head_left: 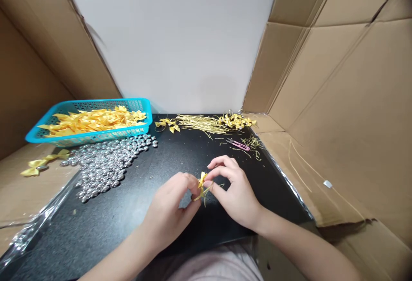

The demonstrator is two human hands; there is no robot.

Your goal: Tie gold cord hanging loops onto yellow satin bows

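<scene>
Over the front of the black tabletop, my left hand [175, 206] pinches a small yellow ribbon bow [202, 178] between thumb and fingers. Thin yellow-green cord [206, 191] trails from the bow, its loose ends lying between both hands. My right hand [232, 188] comes in from the right, thumb and index finger closed together at the bow's edge on the cord. Its other fingers are raised and curved. The left fingertips hide part of the bow.
At the back left stands a blue basket [88, 139] of yellow bows, with silver beads [106, 163] spread before it. Cut cords [202, 123], finished-looking bows [236, 120], pink thread snips [237, 144] and cord scraps [254, 142] lie farther back. Cardboard walls [347, 79] flank the table.
</scene>
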